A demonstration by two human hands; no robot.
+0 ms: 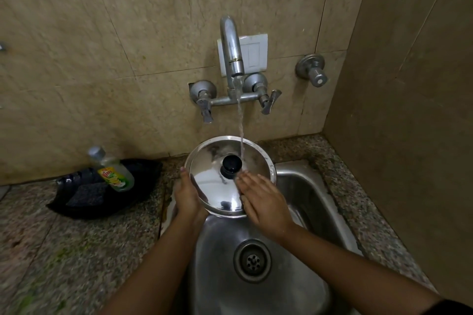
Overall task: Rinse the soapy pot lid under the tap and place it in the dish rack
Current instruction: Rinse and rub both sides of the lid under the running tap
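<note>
Stainless steel, the pot lid (225, 186) is being held over the sink (302, 186), knob up, with the tap (231, 51) stream landing just beside the black knob (231, 165). The left hand (188, 195) is gripping its left rim; the right hand (261, 199) is lying flat and open on top, rubbing. Best to be tilting and turning the lid so water sheets across every part, underside included. No dish rack is showing.

Speckled granite counter (64, 250), black tray (133, 202) on it, inset steel sink (302, 186)
</note>
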